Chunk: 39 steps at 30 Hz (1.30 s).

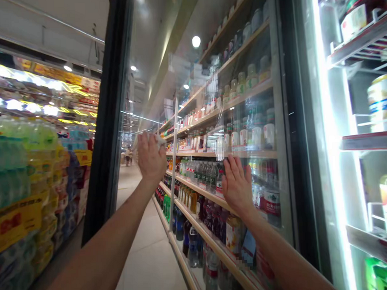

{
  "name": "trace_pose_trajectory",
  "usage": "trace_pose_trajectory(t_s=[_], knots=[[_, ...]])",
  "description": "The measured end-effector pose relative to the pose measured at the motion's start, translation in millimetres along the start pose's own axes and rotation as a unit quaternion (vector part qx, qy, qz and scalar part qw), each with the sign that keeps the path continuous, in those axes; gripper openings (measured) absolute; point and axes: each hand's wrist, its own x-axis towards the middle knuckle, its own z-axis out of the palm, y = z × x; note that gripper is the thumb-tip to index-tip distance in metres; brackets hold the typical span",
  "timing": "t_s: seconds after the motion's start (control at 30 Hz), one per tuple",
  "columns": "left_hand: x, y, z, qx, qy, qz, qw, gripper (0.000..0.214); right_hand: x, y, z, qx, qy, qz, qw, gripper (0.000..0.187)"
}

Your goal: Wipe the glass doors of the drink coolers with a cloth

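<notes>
A tall glass door in a dark frame fills the middle of the view. My left hand presses a crumpled white cloth against the glass, toward its left side; most of the cloth is hidden under the palm and fingers. Lower and farther right, my right hand lies flat on the same pane, its fingers stretched upward and nothing visible in it. Shelves of bottled drinks show in the glass behind both hands.
On the right is a lit cooler with wire shelves of bottles and cartons. Stacked drink packs line the left, beyond the dark door frame. A pale tiled floor runs below the glass.
</notes>
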Motion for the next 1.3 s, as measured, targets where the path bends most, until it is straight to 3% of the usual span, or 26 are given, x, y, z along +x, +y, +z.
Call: trace_pose_trajectory(t_s=[0.07,0.13,0.17,0.23,0.33,0.4,0.43,0.53,0.57,0.6,0.7,0.73,0.8,0.9,0.93,1.0,1.1,1.17,1.2,1.3], knots=[[-11,11,0.1,-0.022,-0.05,0.115,0.992,0.051,0,0,1,0.001,0.001,0.002,1.0,0.051],[-23,21,-1.6,-0.051,-0.118,0.245,0.961,0.05,-1,1,2,0.005,-0.003,0.001,1.0,0.051],[-27,20,-3.9,-0.058,-0.137,0.274,0.95,0.05,-1,1,2,0.006,-0.004,-0.001,1.0,0.051],[-30,8,-10.4,-0.048,-0.124,0.233,0.963,0.049,-1,1,2,0.008,0.0,-0.001,1.0,0.051],[-31,-13,-17.7,-0.007,-0.02,0.031,0.999,0.052,0,0,2,0.007,0.003,0.0,1.0,0.052],[-36,-8,-16.9,-0.001,0.01,-0.016,1.0,0.054,-1,0,2,0.005,0.006,-0.001,1.0,0.052],[-40,1,-15.0,-0.011,-0.002,0.015,1.0,0.055,-1,1,2,0.003,0.009,-0.002,1.0,0.052],[-44,26,-9.2,-0.059,-0.097,0.209,0.971,0.054,-1,2,2,-0.004,0.014,-0.006,1.0,0.051],[-41,28,-8.5,-0.064,-0.113,0.233,0.964,0.053,-2,2,2,-0.006,0.011,-0.006,1.0,0.051],[-35,26,-8.3,-0.062,-0.11,0.217,0.968,0.052,-2,2,2,-0.006,0.007,-0.005,1.0,0.051],[-14,9,-7.8,-0.04,-0.029,0.024,0.998,0.052,-2,1,1,-0.006,-0.006,0.002,1.0,0.051],[-10,7,-7.3,-0.039,-0.014,-0.009,0.999,0.053,-1,1,0,-0.006,-0.01,0.003,1.0,0.052],[-12,11,-7.0,-0.051,-0.029,0.032,0.998,0.053,-1,1,-1,-0.006,-0.013,0.004,1.0,0.052],[-30,25,-11.5,-0.081,-0.12,0.227,0.963,0.052,-1,2,-1,-0.01,-0.009,0.002,1.0,0.052],[-35,25,-14.2,-0.083,-0.137,0.262,0.952,0.052,-1,3,-1,-0.01,-0.01,0.002,1.0,0.052],[-39,15,-19.5,-0.064,-0.125,0.243,0.96,0.054,-1,3,0,-0.007,-0.014,0.003,1.0,0.053],[-36,-5,-22.7,-0.019,-0.029,0.067,0.997,0.055,-1,2,0,-0.007,-0.017,0.006,1.0,0.052],[-38,-1,-20.7,-0.014,-0.003,0.022,1.0,0.056,0,1,-1,-0.013,-0.011,0.004,1.0,0.05],[-41,7,-19.0,-0.022,-0.013,0.047,0.999,0.057,0,1,-1,-0.017,-0.007,0.002,1.0,0.05],[-50,31,-15.5,-0.052,-0.102,0.206,0.972,0.057,0,1,-1,-0.027,-0.001,-0.004,1.0,0.049]])
